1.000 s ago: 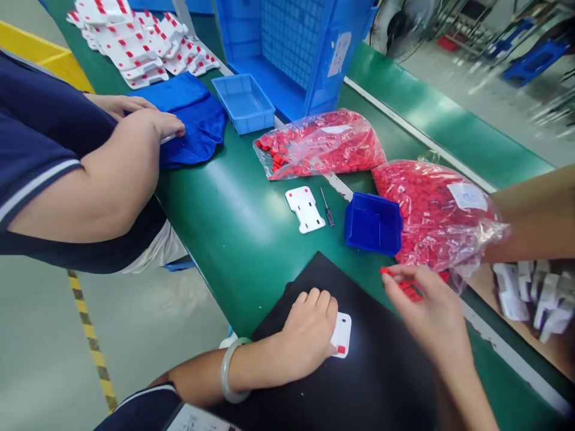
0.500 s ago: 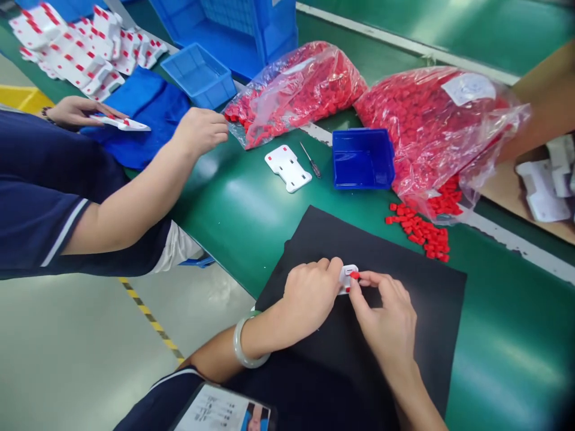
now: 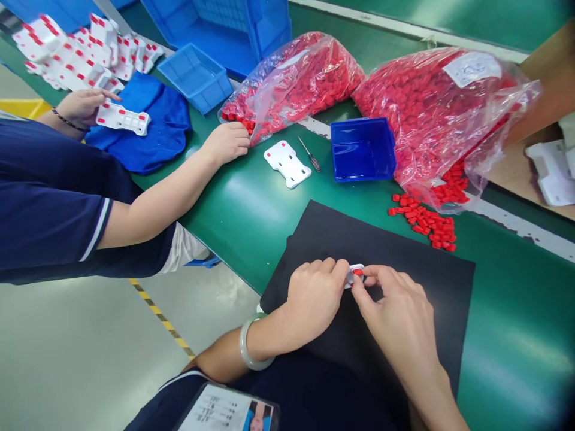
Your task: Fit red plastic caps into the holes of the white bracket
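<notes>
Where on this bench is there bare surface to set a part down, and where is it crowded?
Bare green table lies between the black mat, the loose white plate and the co-worker's forearm; more lies right of the mat. The mat's right half is bare. Crowded: around the blue bin, the red-piece bags and the spilled red pieces.

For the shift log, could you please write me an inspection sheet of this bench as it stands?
Surface: green table with black mat.
Job's things: white plate with red cap, pinched between both hands over the mat.
Clutter: loose caps, two cap bags, blue bin, spare plate, screwdriver, blue cloth, plate stack.
Hands: left hand and right hand both on the plate.
Cables: nothing seen.
Surroundings: co-worker's hand at a bag; crate.
</notes>
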`<state>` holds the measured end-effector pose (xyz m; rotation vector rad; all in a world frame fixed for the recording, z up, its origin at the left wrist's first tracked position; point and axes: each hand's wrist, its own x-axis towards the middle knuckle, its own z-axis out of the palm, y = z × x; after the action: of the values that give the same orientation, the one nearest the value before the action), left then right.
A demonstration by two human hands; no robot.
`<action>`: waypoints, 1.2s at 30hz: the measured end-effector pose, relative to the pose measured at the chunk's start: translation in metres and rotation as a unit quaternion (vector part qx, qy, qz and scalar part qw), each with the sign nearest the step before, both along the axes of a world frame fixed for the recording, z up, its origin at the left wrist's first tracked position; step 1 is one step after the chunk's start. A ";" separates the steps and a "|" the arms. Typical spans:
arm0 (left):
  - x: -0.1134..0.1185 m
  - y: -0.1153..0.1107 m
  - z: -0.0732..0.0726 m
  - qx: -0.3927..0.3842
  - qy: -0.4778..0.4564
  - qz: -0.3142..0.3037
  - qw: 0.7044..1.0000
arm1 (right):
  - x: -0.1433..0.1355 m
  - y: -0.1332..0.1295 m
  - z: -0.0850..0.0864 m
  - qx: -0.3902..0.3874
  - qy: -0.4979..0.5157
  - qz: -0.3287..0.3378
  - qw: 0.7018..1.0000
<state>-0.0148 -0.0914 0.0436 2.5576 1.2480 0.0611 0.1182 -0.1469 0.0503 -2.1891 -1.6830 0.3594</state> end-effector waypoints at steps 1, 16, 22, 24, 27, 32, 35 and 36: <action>0.000 -0.001 0.000 0.005 0.001 0.002 1.000 | 0.000 0.000 0.001 -0.003 -0.004 -0.004 1.000; -0.003 -0.006 -0.003 0.026 -0.001 -0.005 1.000 | 0.010 -0.004 -0.003 0.048 0.013 0.036 0.998; -0.004 -0.005 -0.004 0.015 -0.019 -0.003 1.000 | 0.018 -0.005 -0.008 0.127 0.010 0.140 0.982; -0.004 -0.005 -0.004 0.020 -0.025 -0.006 0.999 | 0.023 -0.005 -0.007 0.118 0.008 0.172 0.978; -0.003 -0.005 -0.004 0.024 -0.029 -0.011 0.999 | 0.030 -0.001 -0.005 0.090 0.009 0.193 0.977; -0.003 -0.005 -0.006 0.032 -0.043 0.004 0.999 | 0.032 0.005 -0.010 0.065 0.069 0.141 0.986; -0.003 -0.005 -0.008 0.042 -0.065 0.010 0.997 | 0.032 0.004 -0.016 0.035 0.149 0.077 0.985; -0.002 -0.005 -0.008 0.045 -0.073 0.011 0.996 | 0.033 0.003 -0.017 0.024 0.172 0.070 0.982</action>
<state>-0.0172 -0.0969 0.0354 2.5613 1.2440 0.3090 0.1510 -0.1435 0.0331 -1.8506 -1.6336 0.6842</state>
